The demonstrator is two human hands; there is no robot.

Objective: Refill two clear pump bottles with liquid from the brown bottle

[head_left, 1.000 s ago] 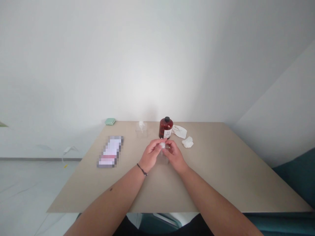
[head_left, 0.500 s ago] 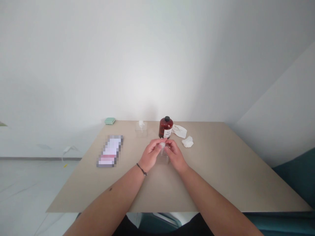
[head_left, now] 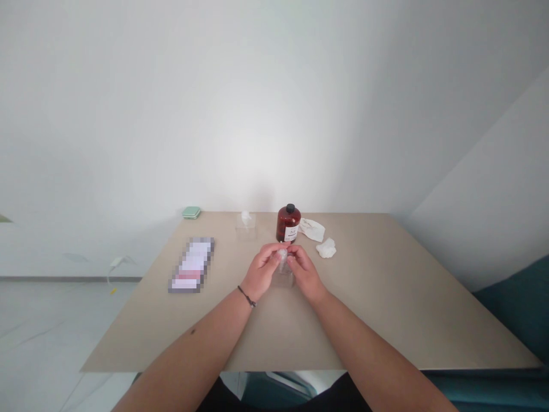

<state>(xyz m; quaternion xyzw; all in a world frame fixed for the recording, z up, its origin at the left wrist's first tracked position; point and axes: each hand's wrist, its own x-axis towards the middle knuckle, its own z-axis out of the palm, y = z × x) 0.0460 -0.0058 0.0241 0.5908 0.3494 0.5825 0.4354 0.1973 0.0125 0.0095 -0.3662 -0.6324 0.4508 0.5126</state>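
At the middle of the table, my left hand (head_left: 263,265) and my right hand (head_left: 303,268) meet around the top of a clear square bottle (head_left: 282,279). Fingers and thumbs of both hands are closed on its whitish translucent top (head_left: 283,254). Most of the bottle's upper part is hidden by the fingers. Just behind the fingertips stands a dark red-brown bottle (head_left: 288,222) with a black cap and a white label. A similar clear square container (head_left: 246,230) with a white top stands further back on the left.
Crumpled white tissues (head_left: 326,248) and a flatter tissue (head_left: 313,230) lie right of the brown bottle. On the left is a phone (head_left: 192,265) with a pixelated screen. A small green case (head_left: 191,212) sits at the table's (head_left: 386,309) back left corner, near the wall.
The hands keep the same hold on the clear bottle. Only a very slight shift of the whole view shows.
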